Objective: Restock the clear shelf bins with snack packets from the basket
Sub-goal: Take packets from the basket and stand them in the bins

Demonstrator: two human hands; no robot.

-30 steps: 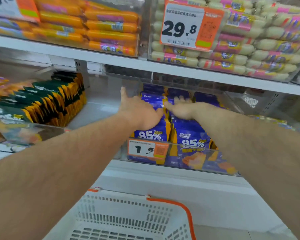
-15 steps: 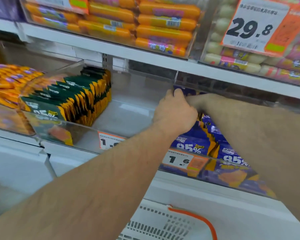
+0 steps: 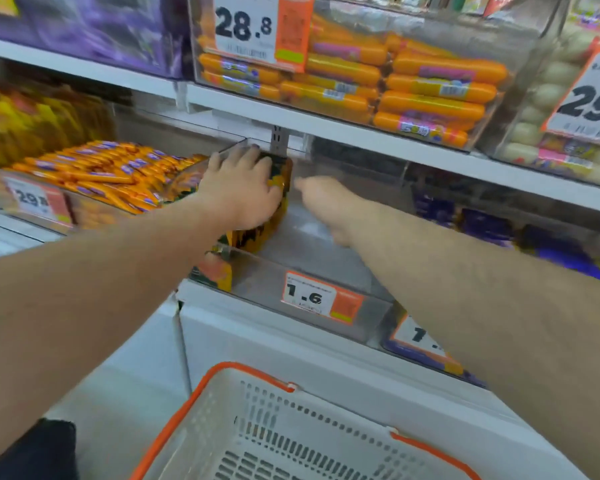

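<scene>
your left hand (image 3: 241,188) lies palm-down over the green and yellow snack packets (image 3: 257,232), fingers spread and curved across their top edges. the packets stand on edge in the clear bin (image 3: 312,258), their row running front to back. your right hand (image 3: 321,199) reaches in beside them; it's blurred, so its fingers can't be read. the basket (image 3: 194,407) sits below.

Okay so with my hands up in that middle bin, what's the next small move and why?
Probably slide the green packets rightward into the bare stretch of the clear bin. Your left hand already lies over that row, the right hand reaches into the gap beside it, and the basket shows no packets in view.
</scene>
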